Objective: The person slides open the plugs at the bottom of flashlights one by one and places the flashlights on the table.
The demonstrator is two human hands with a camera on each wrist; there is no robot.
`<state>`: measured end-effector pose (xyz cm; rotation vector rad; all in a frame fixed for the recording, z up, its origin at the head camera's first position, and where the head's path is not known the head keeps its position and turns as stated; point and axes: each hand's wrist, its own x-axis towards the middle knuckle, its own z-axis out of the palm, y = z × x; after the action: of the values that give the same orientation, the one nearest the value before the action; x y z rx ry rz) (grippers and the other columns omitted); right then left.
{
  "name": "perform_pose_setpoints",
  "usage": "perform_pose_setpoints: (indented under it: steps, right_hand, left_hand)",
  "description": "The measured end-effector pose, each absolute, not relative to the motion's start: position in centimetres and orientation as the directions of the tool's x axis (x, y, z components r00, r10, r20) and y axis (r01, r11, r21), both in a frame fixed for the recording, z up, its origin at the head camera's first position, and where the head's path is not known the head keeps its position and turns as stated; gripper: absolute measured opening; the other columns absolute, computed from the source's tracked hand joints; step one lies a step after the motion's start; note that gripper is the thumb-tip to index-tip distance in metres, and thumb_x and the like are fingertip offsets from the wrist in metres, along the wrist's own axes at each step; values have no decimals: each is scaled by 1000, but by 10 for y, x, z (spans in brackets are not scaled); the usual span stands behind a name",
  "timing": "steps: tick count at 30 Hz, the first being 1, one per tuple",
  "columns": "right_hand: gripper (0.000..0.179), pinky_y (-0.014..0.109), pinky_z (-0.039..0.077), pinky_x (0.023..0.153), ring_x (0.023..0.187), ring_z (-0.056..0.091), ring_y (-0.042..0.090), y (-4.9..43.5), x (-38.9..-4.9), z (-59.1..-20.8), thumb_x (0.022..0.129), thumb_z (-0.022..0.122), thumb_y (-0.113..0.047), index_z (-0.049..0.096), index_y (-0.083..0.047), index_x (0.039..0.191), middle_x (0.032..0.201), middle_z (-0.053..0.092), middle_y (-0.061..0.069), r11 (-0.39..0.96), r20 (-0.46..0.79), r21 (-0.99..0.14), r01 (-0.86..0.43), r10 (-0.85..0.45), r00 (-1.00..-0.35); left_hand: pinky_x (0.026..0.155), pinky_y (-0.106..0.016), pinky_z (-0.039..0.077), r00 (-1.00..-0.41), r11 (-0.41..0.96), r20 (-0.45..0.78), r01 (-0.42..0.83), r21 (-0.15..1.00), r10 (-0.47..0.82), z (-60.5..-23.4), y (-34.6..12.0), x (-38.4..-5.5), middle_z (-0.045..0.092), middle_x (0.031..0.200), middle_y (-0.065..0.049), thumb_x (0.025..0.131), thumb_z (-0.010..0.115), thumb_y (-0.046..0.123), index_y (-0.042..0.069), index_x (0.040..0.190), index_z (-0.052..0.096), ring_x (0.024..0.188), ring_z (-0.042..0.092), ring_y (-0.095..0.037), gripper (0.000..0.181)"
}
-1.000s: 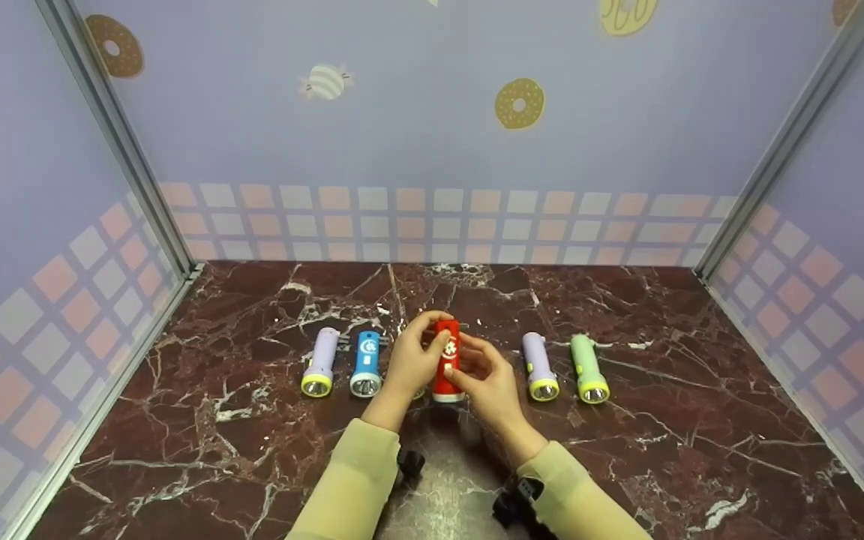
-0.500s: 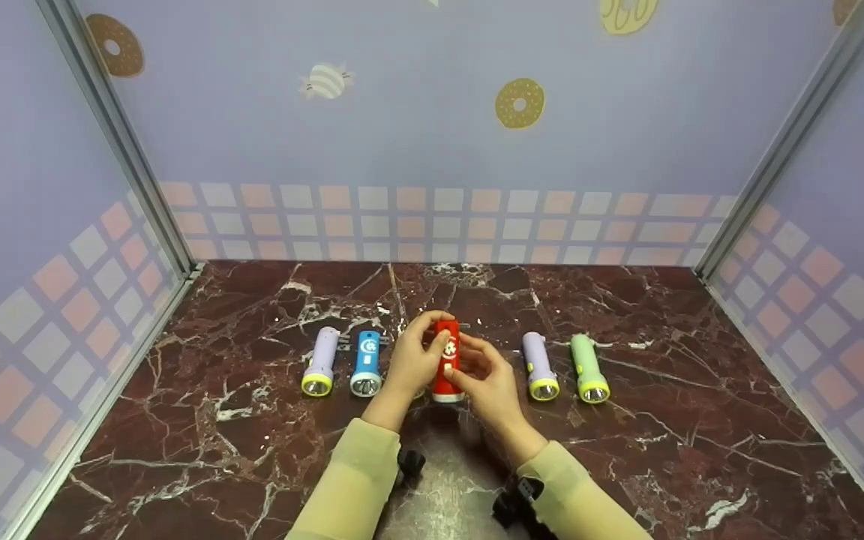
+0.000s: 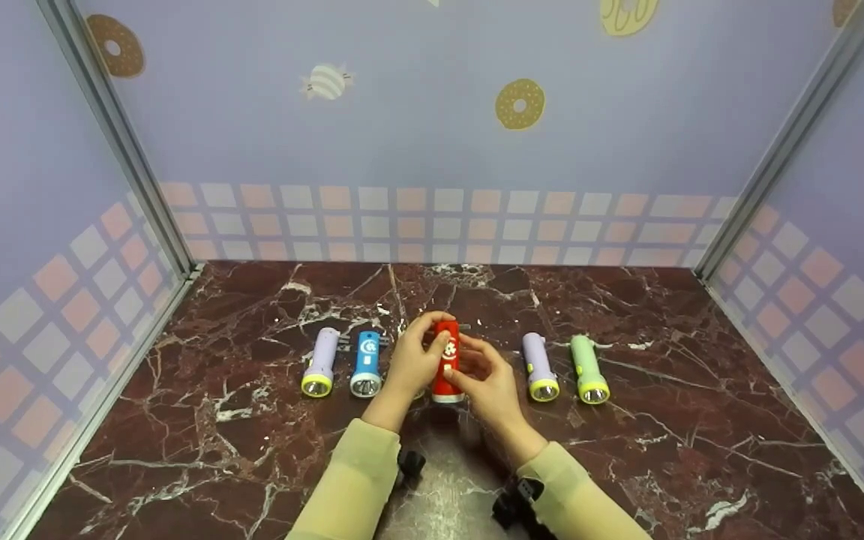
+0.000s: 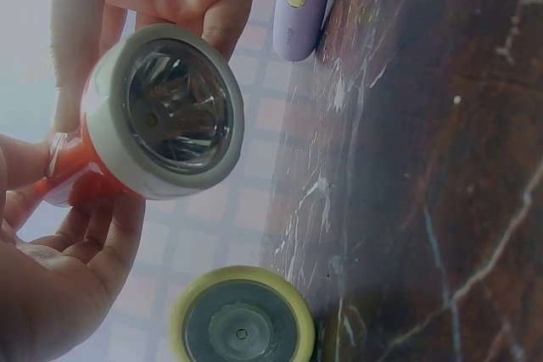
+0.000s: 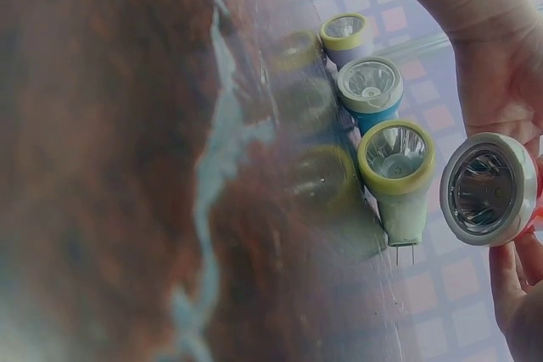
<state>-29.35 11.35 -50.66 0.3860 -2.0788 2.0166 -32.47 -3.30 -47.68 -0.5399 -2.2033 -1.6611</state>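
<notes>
A red flashlight (image 3: 445, 386) with a white head ring is held between both hands, its lens end toward the person. My left hand (image 3: 411, 364) grips its tail end, thumb on the white print. Lower on the body, my right hand (image 3: 493, 386) pinches it, with the thumb at the white switch. The left wrist view shows the lens (image 4: 180, 108) facing the camera, unlit. In the right wrist view the flashlight's white ring (image 5: 501, 188) stands clear above the table. A pale green flashlight (image 5: 403, 209) with a yellow rim and two metal prongs is mostly hidden behind my left hand in the head view.
Left of the hands lie a purple flashlight (image 3: 322, 360) and a blue flashlight (image 3: 367, 360). On the right are another purple flashlight (image 3: 537, 360) and a green flashlight (image 3: 588, 367). All rest on the dark red marbled table (image 3: 252, 465), enclosed by patterned walls (image 3: 432, 135).
</notes>
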Motion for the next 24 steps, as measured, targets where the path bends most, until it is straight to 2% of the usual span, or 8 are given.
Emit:
perform_pose_setpoints:
  steps: [9, 14, 24]
  right_hand:
    - [54, 24, 58, 86, 102, 72, 29, 113, -294, -506, 85, 77, 3, 59, 5, 136, 120, 70, 31, 15, 330, -944, -330, -32, -943]
    - [54, 24, 58, 85, 100, 73, 26, 113, -294, -506, 86, 77, 4, 59, 5, 137, 120, 70, 32, 11, 328, -944, -329, -31, -944]
    - [55, 24, 59, 84, 101, 72, 30, 114, -295, -507, 86, 76, 3, 58, 4, 138, 121, 69, 32, 18, 316, -948, -317, -25, -948]
  left_hand:
    - [87, -40, 56, -874, 255, 477, 485, 837, 96, -476, -32, -324, 70, 114, -19, 97, 64, 5, 4, 118, 69, 100, 67, -31, 21]
    - [87, -36, 55, -874, 255, 477, 483, 837, 92, -477, -31, -325, 69, 115, -19, 97, 63, 5, 3, 120, 68, 98, 67, -30, 24]
    - [84, -35, 56, -864, 245, 495, 502, 830, 95, -478, -30, -325, 70, 117, -19, 98, 64, 8, 4, 122, 68, 98, 67, -31, 24]
